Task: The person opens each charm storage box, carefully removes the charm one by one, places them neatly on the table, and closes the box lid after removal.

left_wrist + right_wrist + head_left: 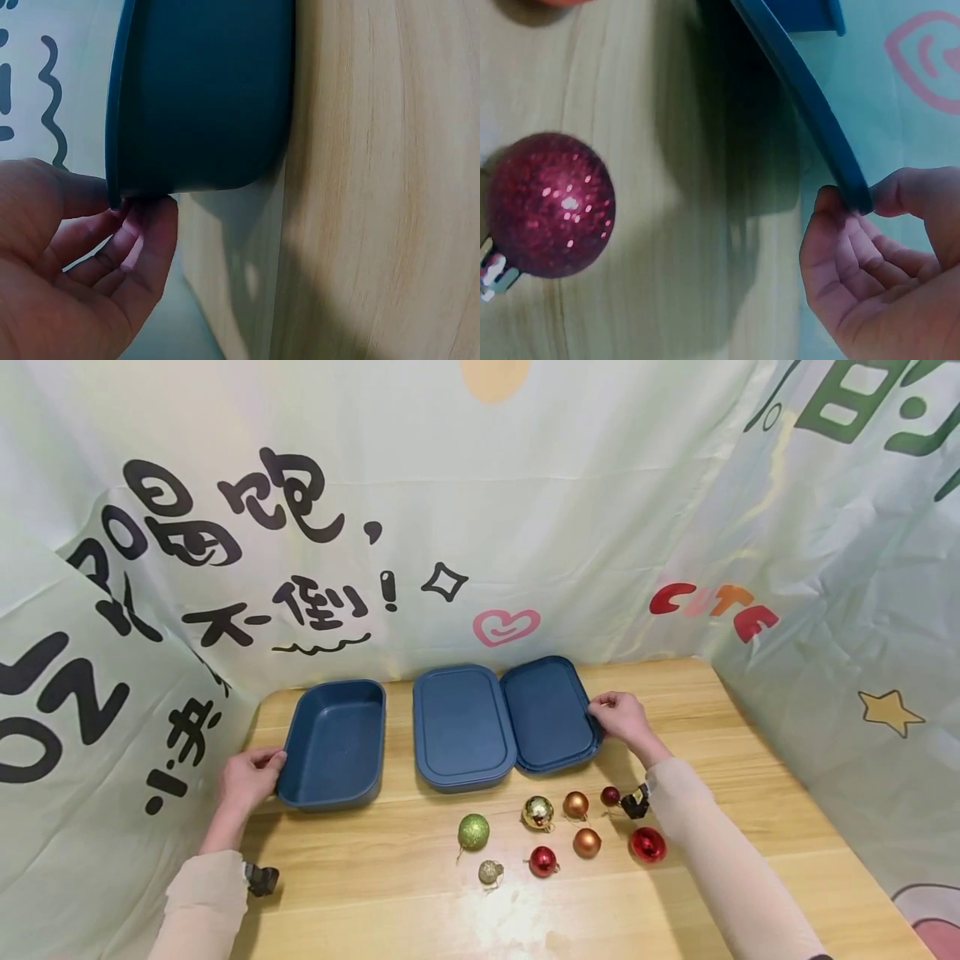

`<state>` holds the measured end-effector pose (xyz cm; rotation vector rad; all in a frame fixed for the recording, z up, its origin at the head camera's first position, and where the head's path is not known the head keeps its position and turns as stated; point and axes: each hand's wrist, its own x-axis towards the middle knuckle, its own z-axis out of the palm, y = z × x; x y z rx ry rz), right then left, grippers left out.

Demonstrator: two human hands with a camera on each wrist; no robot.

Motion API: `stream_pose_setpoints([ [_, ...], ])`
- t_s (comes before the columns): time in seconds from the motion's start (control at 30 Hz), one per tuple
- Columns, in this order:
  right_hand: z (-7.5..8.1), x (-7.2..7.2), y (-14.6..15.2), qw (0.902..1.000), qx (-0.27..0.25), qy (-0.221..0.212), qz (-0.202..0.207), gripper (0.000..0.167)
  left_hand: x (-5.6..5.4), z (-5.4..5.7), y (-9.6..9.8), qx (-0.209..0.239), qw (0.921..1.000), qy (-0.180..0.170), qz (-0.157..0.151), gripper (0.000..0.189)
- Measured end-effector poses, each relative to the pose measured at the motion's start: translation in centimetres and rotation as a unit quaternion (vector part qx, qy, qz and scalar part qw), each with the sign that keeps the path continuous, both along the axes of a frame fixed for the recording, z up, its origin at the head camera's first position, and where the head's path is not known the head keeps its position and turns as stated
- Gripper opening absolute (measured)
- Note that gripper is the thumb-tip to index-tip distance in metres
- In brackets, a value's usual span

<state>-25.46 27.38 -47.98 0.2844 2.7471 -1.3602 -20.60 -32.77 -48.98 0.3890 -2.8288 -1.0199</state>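
At the left of the head view stands an uncovered blue box (pixel 333 739) with nothing in it. My left hand (pixel 250 777) pinches its left rim, thumb on one side and fingers below, as the left wrist view shows. To the right, my right hand (pixel 621 717) pinches the edge of a flat blue lid (pixel 547 714). Seen from the right wrist, the lid (pixel 814 112) slants with that edge raised over the table and a shadow below. Between them stands a second blue box (pixel 463 722) with a lid on it, its right side against the held lid.
Several baubles lie on the wooden table (pixel 360 877) in front of the boxes: green (pixel 473 832), gold (pixel 537 812), orange (pixel 587 842) and red (pixel 647 844). A dark red glittery bauble (pixel 551 205) is near my right wrist. Printed cloth (pixel 570 543) hangs behind and at both sides.
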Motion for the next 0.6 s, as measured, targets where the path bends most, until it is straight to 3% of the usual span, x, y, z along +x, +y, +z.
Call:
stream_pose_setpoints([
  [0.33, 0.9, 0.3, -0.3, 0.993, -0.114, 0.027, 0.014, 0.044, 0.1, 0.1, 0.1, 0.014, 0.9999, -0.007, -0.005, 0.037],
  [0.6, 1.7, 0.3, -0.5, 0.9855, -0.167, -0.016, 0.021, 0.047, 0.0, 0.2, 0.0, 0.067, 0.9975, -0.022, -0.001, 0.037],
])
